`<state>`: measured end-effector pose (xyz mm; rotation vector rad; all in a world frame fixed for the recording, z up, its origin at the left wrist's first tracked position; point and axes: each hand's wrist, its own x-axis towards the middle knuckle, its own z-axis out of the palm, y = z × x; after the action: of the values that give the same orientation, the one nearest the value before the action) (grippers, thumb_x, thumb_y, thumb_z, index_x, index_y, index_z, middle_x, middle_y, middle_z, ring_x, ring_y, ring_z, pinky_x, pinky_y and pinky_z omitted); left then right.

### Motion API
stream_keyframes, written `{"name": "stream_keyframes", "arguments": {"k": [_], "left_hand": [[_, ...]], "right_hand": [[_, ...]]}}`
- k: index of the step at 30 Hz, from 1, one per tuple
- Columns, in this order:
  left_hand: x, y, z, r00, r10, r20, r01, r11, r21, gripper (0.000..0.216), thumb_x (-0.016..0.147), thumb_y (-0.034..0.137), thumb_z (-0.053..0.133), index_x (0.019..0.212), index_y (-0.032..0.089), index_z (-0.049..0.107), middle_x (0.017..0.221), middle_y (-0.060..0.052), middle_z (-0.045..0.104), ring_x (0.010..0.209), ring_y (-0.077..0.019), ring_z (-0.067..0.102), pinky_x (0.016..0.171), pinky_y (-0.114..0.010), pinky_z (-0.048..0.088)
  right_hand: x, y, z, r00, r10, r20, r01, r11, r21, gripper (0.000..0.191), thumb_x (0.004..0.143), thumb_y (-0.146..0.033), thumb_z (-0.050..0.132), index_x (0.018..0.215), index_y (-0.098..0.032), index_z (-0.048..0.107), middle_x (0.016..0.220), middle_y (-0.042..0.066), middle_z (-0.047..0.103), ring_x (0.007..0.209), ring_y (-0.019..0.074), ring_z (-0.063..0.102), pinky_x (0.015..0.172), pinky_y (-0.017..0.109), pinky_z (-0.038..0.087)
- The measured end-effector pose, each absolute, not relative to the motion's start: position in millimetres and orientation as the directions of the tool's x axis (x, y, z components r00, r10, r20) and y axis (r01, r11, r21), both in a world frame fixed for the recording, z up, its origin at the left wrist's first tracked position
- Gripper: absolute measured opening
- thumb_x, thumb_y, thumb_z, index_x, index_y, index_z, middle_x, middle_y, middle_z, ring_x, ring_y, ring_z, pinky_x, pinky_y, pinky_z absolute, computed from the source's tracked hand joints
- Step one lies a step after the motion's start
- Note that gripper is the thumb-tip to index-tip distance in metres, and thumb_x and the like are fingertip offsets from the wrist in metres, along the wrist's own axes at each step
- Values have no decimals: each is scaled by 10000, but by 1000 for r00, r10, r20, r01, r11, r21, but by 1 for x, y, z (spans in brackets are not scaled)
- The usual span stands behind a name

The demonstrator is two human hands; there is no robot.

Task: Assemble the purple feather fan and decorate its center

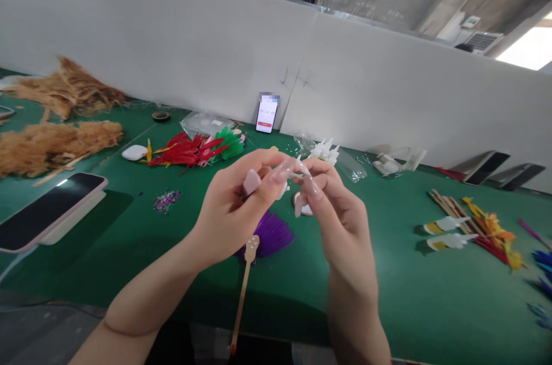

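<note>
In the middle of the view my left hand (241, 204) and my right hand (340, 210) are raised over the table, fingertips meeting. Both are closed in a pinch around a small whitish thing (299, 160), mostly hidden by the fingers. Its kind cannot be made out. Below them, a fan of purple feathers (276, 235) lies on the green table (297, 307). Its flat wooden stick (244, 290) points toward me, with small shiny beads at the top. Partly behind my right fingers sits a small round white item (307, 211).
Colourful sequins (167, 201) lie left of my hands. Red feathers (183, 149), green feathers (230, 143) and white nozzle bottles (325, 151) are behind. Two glue bottles (446, 225) and yellow feathers (495, 227) lie right. A phone (267, 114) leans against the white partition (194, 49); another device (52, 210) is left.
</note>
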<state>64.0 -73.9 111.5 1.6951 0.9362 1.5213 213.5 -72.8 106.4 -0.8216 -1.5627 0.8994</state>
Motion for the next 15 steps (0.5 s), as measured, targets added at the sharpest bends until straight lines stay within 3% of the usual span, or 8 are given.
{"name": "stream_keyframes", "arguments": {"k": [5,10,15], "left_hand": [[65,-73,113,60,846,529,86,-533,842,203,916,372,504,926,212,629,506,65,344,420,-72,279,382,-244,211],[63,-73,116,72,831,552,182,-555,812,227,926,357,483,782,197,556,495,72,335,420,-65,299,393,-223,245],[59,-73,115,289,719,632,388,-692,609,170,909,254,490,751,194,486,567,57,467,452,-62,379,422,-197,295]], "right_hand": [[213,-73,106,-169,865,472,54,486,-872,329,950,-295,456,655,-196,563,1004,28,570,936,156,572,810,333,482],[213,-72,104,-164,860,484,28,494,-869,332,957,-301,449,667,-196,569,1081,20,556,920,143,586,815,328,486],[214,-73,106,-197,848,492,32,508,-861,267,951,-284,465,719,-208,574,1084,20,554,1036,155,563,887,327,471]]}}
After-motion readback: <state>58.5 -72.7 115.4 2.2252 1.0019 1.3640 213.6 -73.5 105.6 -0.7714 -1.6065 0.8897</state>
